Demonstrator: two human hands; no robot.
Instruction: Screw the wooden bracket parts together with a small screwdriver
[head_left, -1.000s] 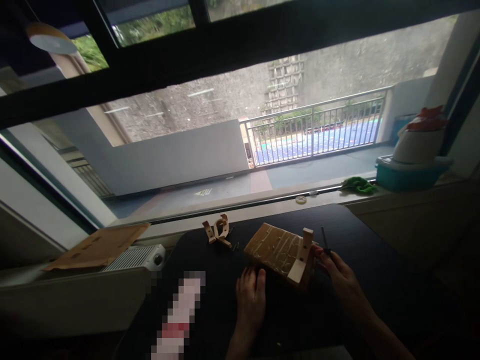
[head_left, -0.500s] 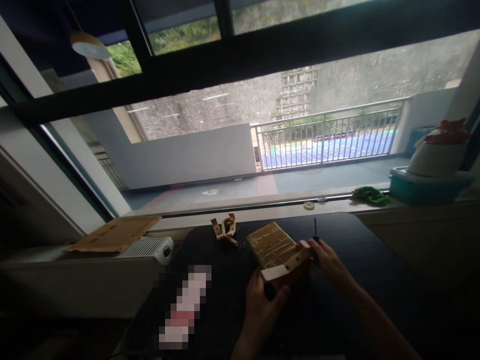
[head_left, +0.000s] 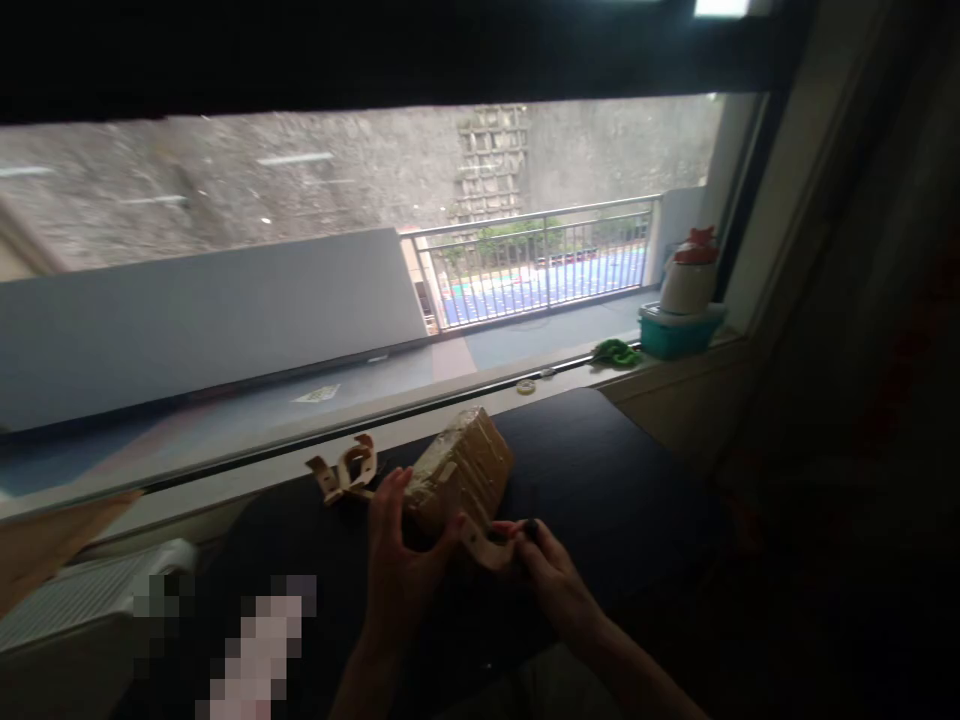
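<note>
A tape-wrapped brown cardboard box (head_left: 469, 465) stands tilted on the dark table. My left hand (head_left: 405, 570) grips its near left end, fingers along the side and thumb by a curved wooden piece (head_left: 484, 548) with a hole. That piece is at the near lower end of the box; whether it is fixed there I cannot tell. My right hand (head_left: 551, 575) is closed round a screwdriver (head_left: 531, 528), of which only the black handle end shows. Its fingertips are beside the right end of the wooden piece. Other curved wooden pieces (head_left: 349, 470) lie left of the box.
The dark table (head_left: 585, 470) meets a window sill carrying a tape roll (head_left: 526, 387), a green cloth (head_left: 615, 353) and a teal box (head_left: 679, 330) with a white, red-topped container (head_left: 690, 280) on it. A white radiator (head_left: 105, 590) and cardboard (head_left: 67, 540) are at left.
My view has swung right. The box has been tipped and turned, with the wooden piece now lower. The screwdriver's shaft, which pointed up before, is now hidden.
</note>
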